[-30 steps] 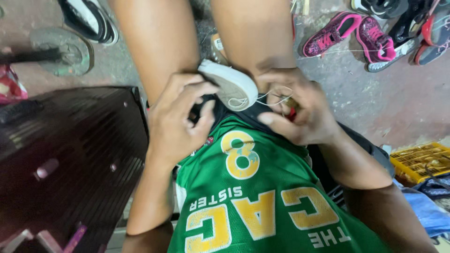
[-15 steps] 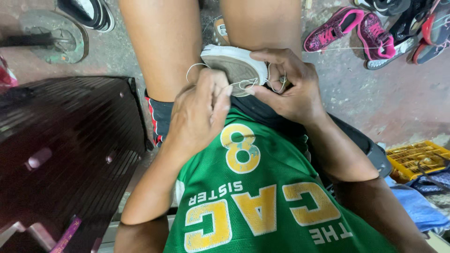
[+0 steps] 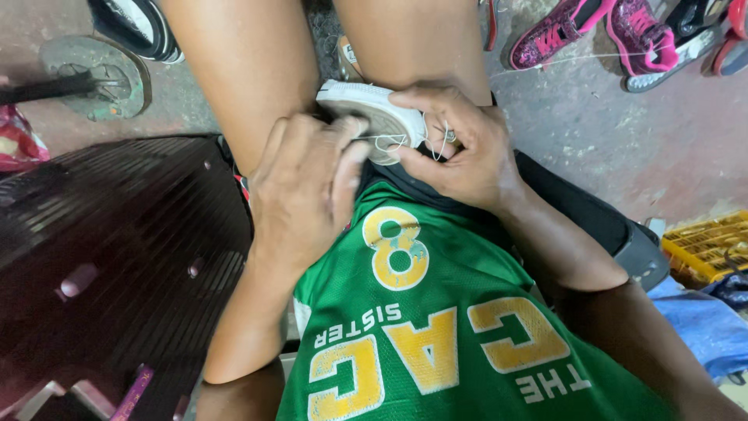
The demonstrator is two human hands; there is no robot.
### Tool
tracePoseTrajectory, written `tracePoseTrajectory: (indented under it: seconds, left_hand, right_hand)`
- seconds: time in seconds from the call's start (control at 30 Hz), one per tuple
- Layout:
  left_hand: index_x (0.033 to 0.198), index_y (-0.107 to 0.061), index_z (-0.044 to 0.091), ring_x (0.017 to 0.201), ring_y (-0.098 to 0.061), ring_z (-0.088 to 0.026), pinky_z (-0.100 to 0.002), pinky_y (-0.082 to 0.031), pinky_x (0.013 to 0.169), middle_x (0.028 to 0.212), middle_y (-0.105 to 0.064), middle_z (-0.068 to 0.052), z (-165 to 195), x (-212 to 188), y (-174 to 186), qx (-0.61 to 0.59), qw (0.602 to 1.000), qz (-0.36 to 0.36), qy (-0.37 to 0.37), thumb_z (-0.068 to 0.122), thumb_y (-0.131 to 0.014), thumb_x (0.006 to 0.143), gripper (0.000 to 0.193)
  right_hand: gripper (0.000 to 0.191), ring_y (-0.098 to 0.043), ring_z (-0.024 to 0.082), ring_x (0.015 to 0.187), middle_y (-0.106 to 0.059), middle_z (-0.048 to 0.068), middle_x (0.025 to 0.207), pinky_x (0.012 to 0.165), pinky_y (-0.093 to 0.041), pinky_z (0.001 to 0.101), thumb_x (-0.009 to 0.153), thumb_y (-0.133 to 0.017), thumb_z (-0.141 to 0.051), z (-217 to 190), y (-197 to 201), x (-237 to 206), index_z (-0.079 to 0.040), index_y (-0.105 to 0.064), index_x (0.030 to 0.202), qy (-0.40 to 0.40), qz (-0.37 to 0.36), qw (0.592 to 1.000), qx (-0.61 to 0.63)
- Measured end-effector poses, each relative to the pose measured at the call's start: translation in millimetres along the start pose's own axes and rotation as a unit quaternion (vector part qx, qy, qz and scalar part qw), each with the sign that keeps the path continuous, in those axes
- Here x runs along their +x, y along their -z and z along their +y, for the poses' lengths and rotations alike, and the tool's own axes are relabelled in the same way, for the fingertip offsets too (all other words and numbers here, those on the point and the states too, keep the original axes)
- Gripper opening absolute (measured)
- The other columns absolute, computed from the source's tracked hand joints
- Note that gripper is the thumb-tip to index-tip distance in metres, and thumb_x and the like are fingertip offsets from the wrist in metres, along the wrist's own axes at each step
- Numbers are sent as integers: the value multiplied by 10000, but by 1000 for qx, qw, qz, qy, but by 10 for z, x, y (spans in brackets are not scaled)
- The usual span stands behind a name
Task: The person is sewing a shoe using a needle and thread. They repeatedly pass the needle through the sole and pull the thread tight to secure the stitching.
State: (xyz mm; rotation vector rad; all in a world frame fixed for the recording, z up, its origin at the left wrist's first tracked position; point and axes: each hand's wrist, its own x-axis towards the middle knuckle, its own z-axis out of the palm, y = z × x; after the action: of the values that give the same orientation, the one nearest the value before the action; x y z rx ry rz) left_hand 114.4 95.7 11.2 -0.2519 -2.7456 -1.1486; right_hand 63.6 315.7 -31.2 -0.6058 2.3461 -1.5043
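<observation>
A white shoe (image 3: 366,105) lies sole-up between my knees, over my green jersey. My right hand (image 3: 460,148) grips the shoe's near end, fingers wrapped over the sole edge. Thin white thread (image 3: 389,143) loops out between my two hands at the shoe's edge. My left hand (image 3: 304,187) rests against the shoe's near side with its fingers pinched at the thread. Whether a needle is in the fingers I cannot tell.
A dark slatted wooden bench (image 3: 101,257) fills the left. A round metal stand (image 3: 97,74) and a black shoe (image 3: 136,27) lie top left. Pink sneakers (image 3: 600,31) lie top right on the concrete floor. A yellow crate (image 3: 709,245) and blue cloth (image 3: 701,320) sit right.
The shoe has turned and slid left between my knees. My left hand has drawn back toward my body along the thread, while my right hand keeps its grip on the shoe.
</observation>
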Motion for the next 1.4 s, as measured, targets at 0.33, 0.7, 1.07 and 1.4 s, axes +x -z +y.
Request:
tracePoseTrajectory:
  seconds: [0.33,0.7,1.07,1.4]
  left_hand:
    - [668,-379,71,581,-369,-134,-278,-295,550,645,-392,-12,-369,-166,41,-220,965,28,140,110,-914,879,576]
    - [711,-357,105,609,-322,-59,-219,-223,564,674,-400,18,-783,-844,289,-397,852,182,290,19,-802,996,536]
    - [852,-490,94,607,-444,-70,-213,-389,544,772,-506,-37,-1070,-863,-21,-444,788,219,367,136,-771,1055,349]
    - [1254,-605,22,1118,-645,-297,-382,-559,925,1319,-553,-166,-83,-287,-186,-31,992,85,83,86,-795,942,371]
  right_hand:
    - [486,-387,18,554,-467,-53,717,578,-389,179,872,-874,-14,-46,-48,65,-50,-656,1306,28,19,999,-3]
    - [486,-362,-18,598,-598,-71,819,576,-341,137,888,-852,44,88,-56,18,-36,-637,1317,-18,8,996,92]
    - [507,-361,-12,609,-507,-84,795,573,-303,153,915,-840,37,82,98,29,-50,-612,1361,-47,-25,990,127]
    - [931,-570,154,599,-591,24,716,573,-505,351,776,-906,-307,-391,556,-28,-101,-449,1561,-75,-162,958,-223]
